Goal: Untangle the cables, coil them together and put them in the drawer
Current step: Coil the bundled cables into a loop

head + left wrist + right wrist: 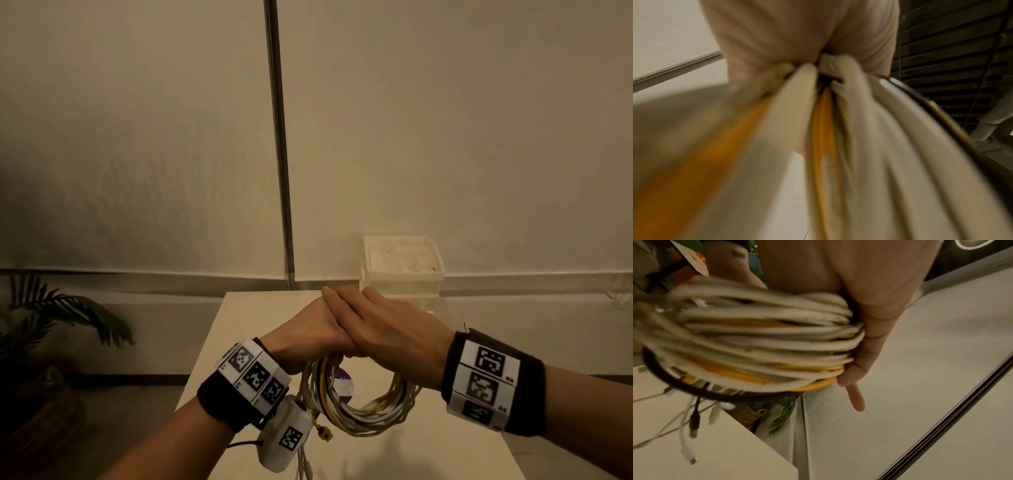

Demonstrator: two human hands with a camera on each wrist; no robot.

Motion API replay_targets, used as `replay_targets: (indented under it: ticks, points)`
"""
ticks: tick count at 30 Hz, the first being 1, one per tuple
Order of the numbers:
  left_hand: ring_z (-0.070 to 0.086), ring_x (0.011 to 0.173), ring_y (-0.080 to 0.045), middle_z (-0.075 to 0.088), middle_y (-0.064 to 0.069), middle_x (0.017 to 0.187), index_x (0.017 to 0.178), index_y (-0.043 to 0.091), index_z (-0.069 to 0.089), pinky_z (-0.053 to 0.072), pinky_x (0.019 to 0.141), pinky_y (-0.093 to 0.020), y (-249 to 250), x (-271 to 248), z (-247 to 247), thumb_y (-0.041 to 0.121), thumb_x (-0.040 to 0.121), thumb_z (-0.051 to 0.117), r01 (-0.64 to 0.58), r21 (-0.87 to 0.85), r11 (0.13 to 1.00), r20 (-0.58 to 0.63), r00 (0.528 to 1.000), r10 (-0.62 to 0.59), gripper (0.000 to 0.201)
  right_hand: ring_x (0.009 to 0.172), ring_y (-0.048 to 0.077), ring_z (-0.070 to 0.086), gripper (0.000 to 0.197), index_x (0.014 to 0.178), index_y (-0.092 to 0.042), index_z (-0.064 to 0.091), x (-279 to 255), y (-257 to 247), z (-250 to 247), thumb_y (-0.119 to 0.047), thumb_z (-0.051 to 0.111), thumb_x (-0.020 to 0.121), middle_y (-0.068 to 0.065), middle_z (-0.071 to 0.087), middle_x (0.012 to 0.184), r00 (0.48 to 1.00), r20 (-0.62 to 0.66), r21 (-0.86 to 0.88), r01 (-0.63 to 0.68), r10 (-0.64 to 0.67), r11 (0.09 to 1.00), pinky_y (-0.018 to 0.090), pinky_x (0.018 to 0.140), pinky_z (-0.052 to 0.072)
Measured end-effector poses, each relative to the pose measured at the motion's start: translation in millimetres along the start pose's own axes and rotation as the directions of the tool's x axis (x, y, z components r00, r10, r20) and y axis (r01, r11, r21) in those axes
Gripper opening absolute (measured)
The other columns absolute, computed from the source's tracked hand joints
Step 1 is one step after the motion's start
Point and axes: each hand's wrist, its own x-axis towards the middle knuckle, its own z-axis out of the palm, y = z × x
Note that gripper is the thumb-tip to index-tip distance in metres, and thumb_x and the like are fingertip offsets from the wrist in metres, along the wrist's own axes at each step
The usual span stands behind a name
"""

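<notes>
A coil of white and yellow cables [363, 416] hangs above the white table [428, 452]. My left hand [305, 332] grips the top of the coil from the left. My right hand [376, 325] lies over the left one, fingers stretched across it, thumb tucked under at the cables. In the right wrist view the coil [766, 340] sits against my palm, ringed by a black cable. Loose ends with plugs [694, 423] dangle to the table. The left wrist view shows blurred cable strands [859, 146] running into my fist. A translucent drawer unit [400, 270] stands behind my hands.
A metal pole [281, 154] rises along the pale wall behind the table. A potted plant [61, 315] stands on the floor to the left. A purple-and-white round object [344, 387] lies on the table under the coil. A yellow plug [325, 435] hangs near my left wrist.
</notes>
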Motion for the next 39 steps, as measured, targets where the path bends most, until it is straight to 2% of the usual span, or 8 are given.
replay_targets:
  ticks: [5,11,16,20,30,34,36,39]
  points:
    - [0.057,0.046,-0.011,0.064,-0.002,0.063,0.152,0.033,0.009,0.049,0.048,-0.023,-3,-2,3,-0.007,0.079,0.070,0.062,-0.139,0.988,-0.044,0.997,-0.069,0.104,0.063,0.021,0.046,0.044,0.117,0.001,0.052,4,4,10,-0.017,0.069,0.081,0.015,0.059,0.092,0.993,0.107,-0.017,-0.044,0.045,0.999,0.030,0.050,0.048]
    - [0.071,0.081,-0.036,0.061,-0.020,0.110,0.146,0.048,0.009,0.060,0.075,-0.045,-8,-3,-2,-0.006,0.068,0.078,0.054,-0.177,0.983,-0.022,0.998,-0.059,0.118,0.079,0.019,0.034,0.034,0.127,-0.010,0.041,8,5,9,-0.017,0.050,0.094,0.011,0.047,0.111,0.973,0.225,0.105,-0.071,0.046,0.992,0.031,0.066,0.033]
    - [0.069,0.090,-0.044,0.049,-0.016,0.129,0.143,0.047,0.024,0.058,0.078,-0.050,-23,-2,-9,0.005,0.070,0.083,0.043,-0.351,0.935,-0.064,0.996,-0.070,0.103,0.074,0.016,0.045,0.027,0.116,-0.015,0.043,7,11,19,-0.015,0.055,0.092,0.005,0.048,0.104,0.975,0.185,0.177,-0.158,0.125,0.971,0.032,0.065,0.050]
    - [0.064,0.096,-0.040,0.064,-0.025,0.111,0.136,0.010,0.043,0.055,0.083,-0.049,-44,-13,-17,0.043,0.071,0.082,0.072,-0.564,0.822,0.075,0.997,-0.036,0.083,0.066,0.018,0.048,0.024,0.103,-0.019,0.045,7,17,24,-0.017,0.064,0.088,0.001,0.048,0.094,0.970,0.060,0.178,-0.241,0.234,0.954,0.035,0.056,0.051]
    - [0.069,0.066,-0.036,0.060,-0.014,0.068,0.088,0.001,0.057,0.058,0.066,-0.041,-40,-8,24,0.002,0.089,0.057,0.003,-0.399,0.917,-0.247,0.963,-0.110,0.002,0.066,0.019,0.049,0.032,0.103,-0.020,0.046,5,20,42,-0.011,0.069,0.081,0.001,0.047,0.096,0.909,0.032,0.212,-0.412,0.415,0.886,0.036,0.056,0.051]
    - [0.062,0.047,-0.022,0.050,-0.008,0.059,0.083,0.007,0.050,0.052,0.053,-0.031,-27,-4,13,0.002,0.091,0.050,0.042,-0.204,0.978,-0.216,0.973,-0.087,0.009,0.108,0.020,0.051,0.079,0.143,-0.024,0.021,-9,24,24,-0.032,0.069,0.081,-0.001,0.036,0.132,0.925,0.149,0.368,-0.380,0.349,0.849,0.037,0.089,0.050]
    - [0.058,0.050,-0.022,0.046,-0.010,0.063,0.084,0.006,0.050,0.052,0.052,-0.032,-21,0,5,0.002,0.091,0.050,0.049,-0.111,0.993,-0.183,0.981,-0.069,0.008,0.138,0.030,0.029,0.108,0.150,-0.026,0.002,-10,21,8,-0.042,0.075,0.073,0.004,0.021,0.153,0.947,0.127,0.167,-0.313,0.295,0.935,0.049,0.108,0.037]
    - [0.053,0.058,-0.024,0.049,-0.009,0.067,0.084,0.004,0.055,0.054,0.064,-0.051,-11,5,-4,0.002,0.089,0.052,0.021,0.032,0.999,-0.130,0.991,-0.017,0.006,0.147,0.040,0.001,0.118,0.151,-0.021,0.019,-3,12,-8,-0.037,0.085,0.055,0.014,0.005,0.161,0.983,0.059,-0.164,-0.164,0.176,0.973,0.066,0.112,0.015]
